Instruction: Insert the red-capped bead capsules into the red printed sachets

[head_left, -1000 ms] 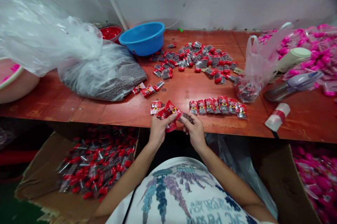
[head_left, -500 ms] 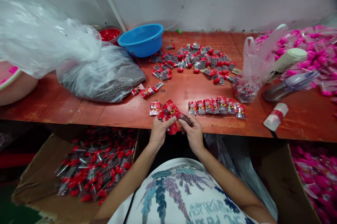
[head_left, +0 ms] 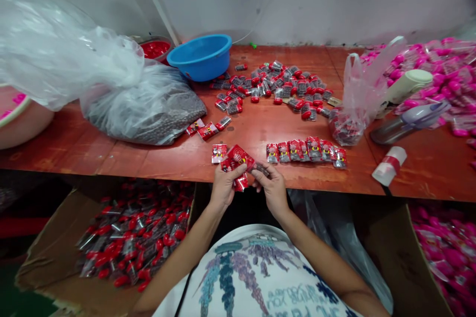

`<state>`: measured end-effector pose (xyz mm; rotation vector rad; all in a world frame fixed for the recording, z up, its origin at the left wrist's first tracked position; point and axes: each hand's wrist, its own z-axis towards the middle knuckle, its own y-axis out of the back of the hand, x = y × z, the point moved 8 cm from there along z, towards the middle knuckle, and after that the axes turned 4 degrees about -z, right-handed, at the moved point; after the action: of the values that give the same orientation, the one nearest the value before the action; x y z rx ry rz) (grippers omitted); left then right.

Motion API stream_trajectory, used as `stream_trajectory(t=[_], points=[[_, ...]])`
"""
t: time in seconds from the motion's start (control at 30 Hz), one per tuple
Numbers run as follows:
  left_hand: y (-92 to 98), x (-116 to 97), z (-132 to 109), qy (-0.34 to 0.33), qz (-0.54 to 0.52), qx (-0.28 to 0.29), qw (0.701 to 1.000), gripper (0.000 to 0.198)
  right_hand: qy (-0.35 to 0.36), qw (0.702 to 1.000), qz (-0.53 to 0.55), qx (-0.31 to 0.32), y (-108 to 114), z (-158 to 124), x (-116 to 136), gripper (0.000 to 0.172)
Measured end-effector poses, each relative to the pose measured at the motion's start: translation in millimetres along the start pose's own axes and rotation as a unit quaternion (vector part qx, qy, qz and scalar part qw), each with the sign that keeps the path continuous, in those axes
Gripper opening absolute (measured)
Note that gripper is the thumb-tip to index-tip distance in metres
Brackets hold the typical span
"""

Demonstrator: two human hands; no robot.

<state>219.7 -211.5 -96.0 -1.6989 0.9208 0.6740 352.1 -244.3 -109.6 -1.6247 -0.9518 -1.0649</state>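
In front of me at the table's edge, my left hand (head_left: 223, 187) is closed on several fanned red printed packets (head_left: 238, 155), the thumb lying across them. My right hand (head_left: 274, 187) pinches a small clear pack with dark contents (head_left: 261, 168), which meets the right end of the red packets. Whether the two are joined is hard to make out. Just beyond my left hand lies a single red packet (head_left: 219, 153). To the right of my hands, several filled red packets (head_left: 295, 150) lie in an overlapping row.
Small red-capped clear containers (head_left: 286, 90) are heaped behind, beside a blue basin (head_left: 201, 59). A large plastic bag (head_left: 145, 103) stands left. At right are a knotted bag (head_left: 349, 118), a bottle (head_left: 409, 121) and pink items (head_left: 446, 74). Cardboard boxes (head_left: 48, 257) sit below the edge.
The uppermost red packet in my left hand has tipped lower and turned, now showing a face with a circular print. My hands have barely moved.
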Motion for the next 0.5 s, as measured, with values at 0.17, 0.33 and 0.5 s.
stream_trajectory(t=[0.17, 0.33, 0.5], points=[[-2.7, -9, -5, -0.050, 0.044, -0.003, 0.998, 0.032, 0.108, 0.988, -0.097, -0.049, 5, -4, 17, 0.028], [-0.5, -10, -4, -0.057, 0.041, -0.022, 0.997, 0.034, -0.021, 0.999, 0.031, 0.002, -5, -1, -4, 0.033], [-2.8, -6, -3, -0.052, 0.008, -0.020, 0.998, 0.049, -0.043, 0.995, 0.092, -0.003, -10, -2, -8, 0.034]])
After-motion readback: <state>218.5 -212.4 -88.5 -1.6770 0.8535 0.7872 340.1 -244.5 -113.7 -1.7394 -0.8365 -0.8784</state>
